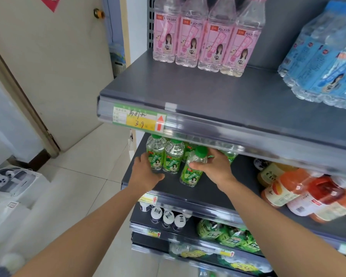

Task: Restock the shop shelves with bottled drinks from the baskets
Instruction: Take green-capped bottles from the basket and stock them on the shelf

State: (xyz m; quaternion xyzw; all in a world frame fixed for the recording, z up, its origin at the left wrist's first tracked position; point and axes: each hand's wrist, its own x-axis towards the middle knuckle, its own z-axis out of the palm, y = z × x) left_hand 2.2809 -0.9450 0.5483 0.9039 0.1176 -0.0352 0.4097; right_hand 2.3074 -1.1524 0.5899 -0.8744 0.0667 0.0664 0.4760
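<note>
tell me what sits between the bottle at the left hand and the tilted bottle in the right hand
In the head view, one upright green-label bottle stands there, between the leftmost bottle and the tilted bottle.

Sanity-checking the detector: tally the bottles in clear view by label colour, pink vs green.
Pink-label bottles: 4
Green-label bottles: 3, one gripped by the right hand; more sit partly hidden behind
Total: 7
</note>
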